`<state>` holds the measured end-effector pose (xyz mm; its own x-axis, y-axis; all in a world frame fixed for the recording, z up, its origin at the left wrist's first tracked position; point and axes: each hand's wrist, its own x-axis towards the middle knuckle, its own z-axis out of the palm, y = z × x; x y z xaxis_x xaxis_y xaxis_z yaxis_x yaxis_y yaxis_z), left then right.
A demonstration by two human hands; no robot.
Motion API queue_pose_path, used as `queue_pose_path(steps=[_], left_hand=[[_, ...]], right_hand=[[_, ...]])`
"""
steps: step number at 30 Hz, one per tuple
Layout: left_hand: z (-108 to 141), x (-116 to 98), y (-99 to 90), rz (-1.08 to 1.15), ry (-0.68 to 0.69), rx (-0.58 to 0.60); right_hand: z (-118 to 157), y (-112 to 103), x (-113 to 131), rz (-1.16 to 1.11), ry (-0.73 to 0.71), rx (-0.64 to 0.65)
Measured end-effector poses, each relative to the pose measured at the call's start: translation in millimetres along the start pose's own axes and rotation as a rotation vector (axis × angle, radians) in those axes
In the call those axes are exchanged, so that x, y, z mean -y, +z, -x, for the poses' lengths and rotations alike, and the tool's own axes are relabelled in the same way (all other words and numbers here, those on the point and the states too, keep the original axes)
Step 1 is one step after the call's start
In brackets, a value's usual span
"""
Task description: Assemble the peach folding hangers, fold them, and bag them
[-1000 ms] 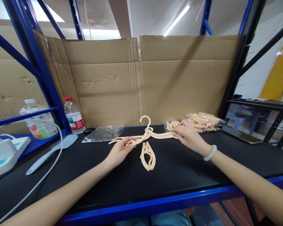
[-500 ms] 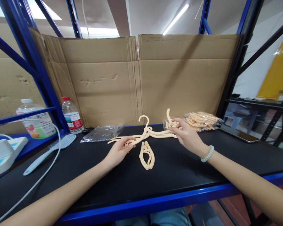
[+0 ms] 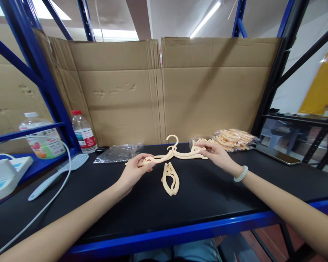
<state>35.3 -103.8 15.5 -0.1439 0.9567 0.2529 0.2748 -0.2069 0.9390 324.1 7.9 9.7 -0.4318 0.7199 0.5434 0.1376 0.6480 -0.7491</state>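
Observation:
Cream plastic hangers (image 3: 172, 154), overlapping one another with hooks pointing up, are spread wide between my two hands above the black tabletop. My left hand (image 3: 133, 170) is closed on their left end, thumb in front. At the right end, my right hand (image 3: 215, 156) pinches the tip of an arm. Just below them, a folded cream hanger (image 3: 170, 180) lies flat on the table. How many hangers are in my hands I cannot tell, since they overlap.
Bagged cream hangers (image 3: 232, 140) lie at the back right beside a phone (image 3: 277, 154). An empty plastic bag (image 3: 117, 153), a red-capped bottle (image 3: 83, 133), a pale brush (image 3: 57, 174) and a white cable (image 3: 58, 194) are on the left. Cardboard (image 3: 120, 94) stands behind.
The upright hanger piece by my right hand is gone from there, and a second hook now shows at the middle. My left hand has shifted slightly left, and the hangers' arms are lined up more closely.

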Motion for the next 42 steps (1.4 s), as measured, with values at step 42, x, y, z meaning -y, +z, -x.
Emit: queue_pose_path(steps=[42], left_hand=[[21.3, -15.0, 22.1, 0.209, 0.146, 0.285]], right_hand=[[30.0, 45.0, 47.0, -0.330, -0.057, 0.555]])
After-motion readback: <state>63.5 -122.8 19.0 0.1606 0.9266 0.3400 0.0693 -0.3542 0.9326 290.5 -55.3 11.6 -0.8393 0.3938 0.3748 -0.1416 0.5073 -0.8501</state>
